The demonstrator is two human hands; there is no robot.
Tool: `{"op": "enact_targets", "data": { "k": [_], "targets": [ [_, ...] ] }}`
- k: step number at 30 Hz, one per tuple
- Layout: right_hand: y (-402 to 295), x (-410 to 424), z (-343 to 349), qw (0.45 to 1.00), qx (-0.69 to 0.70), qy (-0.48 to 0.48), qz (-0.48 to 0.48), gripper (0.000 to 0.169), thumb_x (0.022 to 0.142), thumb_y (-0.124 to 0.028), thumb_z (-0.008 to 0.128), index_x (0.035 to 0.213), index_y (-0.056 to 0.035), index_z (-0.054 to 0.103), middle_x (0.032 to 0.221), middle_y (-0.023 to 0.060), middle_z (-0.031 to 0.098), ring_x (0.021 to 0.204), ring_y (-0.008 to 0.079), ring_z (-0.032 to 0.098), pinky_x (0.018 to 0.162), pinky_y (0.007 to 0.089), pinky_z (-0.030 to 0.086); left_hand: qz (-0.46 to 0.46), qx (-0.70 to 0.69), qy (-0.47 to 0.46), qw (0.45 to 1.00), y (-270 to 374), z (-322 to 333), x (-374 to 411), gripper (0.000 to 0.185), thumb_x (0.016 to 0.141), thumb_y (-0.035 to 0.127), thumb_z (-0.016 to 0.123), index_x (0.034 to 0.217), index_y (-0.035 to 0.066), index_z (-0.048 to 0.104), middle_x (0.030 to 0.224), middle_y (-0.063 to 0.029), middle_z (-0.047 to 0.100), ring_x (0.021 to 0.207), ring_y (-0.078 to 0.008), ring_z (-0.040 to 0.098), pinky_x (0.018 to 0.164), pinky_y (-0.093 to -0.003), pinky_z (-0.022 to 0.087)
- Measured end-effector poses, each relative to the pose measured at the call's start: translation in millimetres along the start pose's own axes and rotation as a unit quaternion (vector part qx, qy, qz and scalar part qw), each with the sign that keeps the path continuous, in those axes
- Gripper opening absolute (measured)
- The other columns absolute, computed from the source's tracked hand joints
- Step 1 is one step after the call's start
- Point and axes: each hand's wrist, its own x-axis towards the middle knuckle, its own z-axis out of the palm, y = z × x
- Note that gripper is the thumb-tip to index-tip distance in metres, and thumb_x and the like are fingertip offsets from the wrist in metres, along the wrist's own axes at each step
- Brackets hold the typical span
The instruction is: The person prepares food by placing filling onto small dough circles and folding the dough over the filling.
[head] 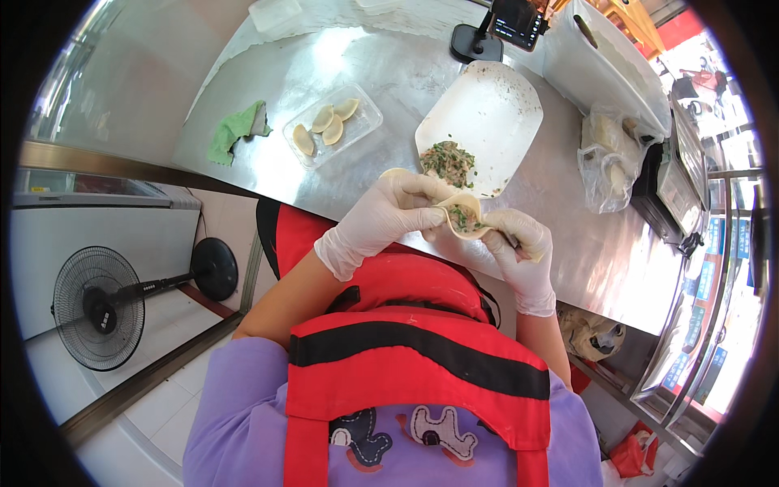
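Both my hands wear thin white gloves. Between them is a round dumpling wrapper (465,234), partly folded up around a chopped green and pinkish filling. My left hand (395,210) pinches its left edge, and my right hand (520,243) grips the right edge, with a dark thin thing, perhaps a tool, partly showing among the fingers. Part of another pale, round-edged piece shows behind my left hand. Just beyond my hands, a white tray (487,115) holds a heap of chopped filling (449,163) at its near end. Several folded dumplings (332,129) lie in a clear plastic container (359,131) further left.
A green cloth (234,134) lies on the metal table (389,79). A phone (517,24) on a black stand is at the back. On the right are a white bin (602,67), a plastic bag (608,158) and a scale (672,182). A fan (100,307) stands at lower left.
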Motion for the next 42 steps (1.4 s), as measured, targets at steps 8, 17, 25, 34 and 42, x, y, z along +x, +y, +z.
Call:
{"op": "enact_targets", "data": {
  "k": [8, 17, 25, 34, 42],
  "targets": [
    [-16, 10, -10, 0.988, -0.117, -0.077, -0.061, 0.044, 0.065, 0.013, 0.061, 0.104, -0.0064, 0.065, 0.08, 0.0095, 0.061, 0.068, 0.0228, 0.063, 0.062, 0.0299, 0.051, 0.19, 0.311, -0.02, 0.931, 0, 8, 0, 0.023, 0.085, -0.001, 0.066, 0.107, 0.004, 0.072, 0.096, -0.0038, 0.059, 0.092, -0.0139, 0.056, 0.081, -0.025, 0.045],
    [-14, 16, -6, 0.981, -0.159, -0.076, -0.083, 0.039, 0.066, 0.008, 0.063, 0.103, -0.0059, 0.066, 0.085, 0.0118, 0.064, 0.07, 0.0268, 0.064, 0.063, 0.0305, 0.051, 0.077, 0.164, 0.053, 0.982, -7, 3, 2, 0.009, 0.089, 0.0, 0.065, 0.099, 0.001, 0.067, 0.093, -0.0003, 0.059, 0.087, -0.0103, 0.059, 0.078, -0.0222, 0.051],
    [-7, 5, 1, 0.996, -0.034, -0.02, 0.083, 0.012, 0.079, 0.0, 0.071, 0.09, -0.0001, 0.066, 0.076, 0.0044, 0.065, 0.068, 0.0058, 0.057, 0.06, 0.0228, 0.046, -0.049, 0.063, 0.017, 0.997, -11, -1, 2, 0.023, 0.088, 0.002, 0.067, 0.111, -0.002, 0.064, 0.095, -0.0063, 0.067, 0.087, -0.0105, 0.063, 0.08, -0.0234, 0.053],
    [-25, 5, 7, 0.987, 0.073, 0.027, 0.137, 0.012, 0.081, -0.003, 0.076, 0.087, 0.0, 0.066, 0.076, 0.0012, 0.064, 0.071, 0.0042, 0.056, 0.064, 0.0196, 0.045, 0.071, 0.143, 0.089, 0.983, -14, 17, -3, 0.025, 0.083, -0.004, 0.07, 0.108, -0.002, 0.068, 0.09, -0.0019, 0.066, 0.08, -0.0072, 0.061, 0.071, -0.0214, 0.052],
    [-26, 1, 1, 0.992, 0.075, -0.012, 0.105, 0.013, 0.083, 0.002, 0.072, 0.082, -0.0015, 0.06, 0.077, 0.0003, 0.063, 0.069, 0.0042, 0.052, 0.063, 0.0206, 0.044, 0.093, 0.187, 0.053, 0.977, -1, 28, -7, 0.018, 0.084, 0.005, 0.073, 0.101, 0.0, 0.07, 0.078, 0.0029, 0.062, 0.072, -0.0019, 0.054, 0.062, -0.018, 0.044]
  ]
}}
